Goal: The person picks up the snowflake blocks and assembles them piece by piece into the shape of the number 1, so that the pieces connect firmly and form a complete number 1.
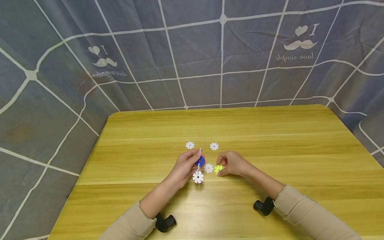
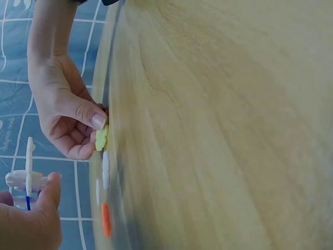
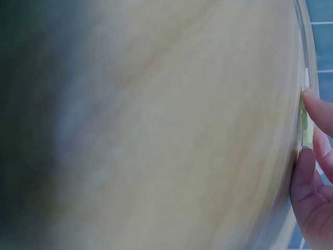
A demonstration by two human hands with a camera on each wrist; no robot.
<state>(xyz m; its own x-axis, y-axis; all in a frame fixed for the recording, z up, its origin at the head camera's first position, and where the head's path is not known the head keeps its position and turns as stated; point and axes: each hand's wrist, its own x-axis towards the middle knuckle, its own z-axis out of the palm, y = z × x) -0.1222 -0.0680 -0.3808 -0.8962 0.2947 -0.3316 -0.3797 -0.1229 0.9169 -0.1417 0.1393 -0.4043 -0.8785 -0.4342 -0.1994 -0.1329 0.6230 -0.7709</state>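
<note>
My left hand (image 1: pixel 183 166) pinches a small joined piece of notched interlocking discs. A blue disc (image 1: pixel 200 161) sits in its middle and a white disc (image 1: pixel 198 180) faces up at the near end. In the left wrist view the piece shows as crossed white discs (image 2: pixel 18 179) above the thumb, held off the table. To the right, my right hand (image 1: pixel 234 163) pinches a yellow disc (image 1: pixel 218 169) between thumb and fingers, close over the wood. Between the hands a loose white disc (image 1: pixel 208 168) lies flat.
Two more white discs, one at left (image 1: pixel 190 145) and one at right (image 1: pixel 214 146), lie beyond the hands. An orange disc (image 2: pixel 106 220) shows edge-on in the left wrist view. The wooden table (image 1: pixel 270 130) ends at a grey patterned curtain (image 1: pixel 198 60).
</note>
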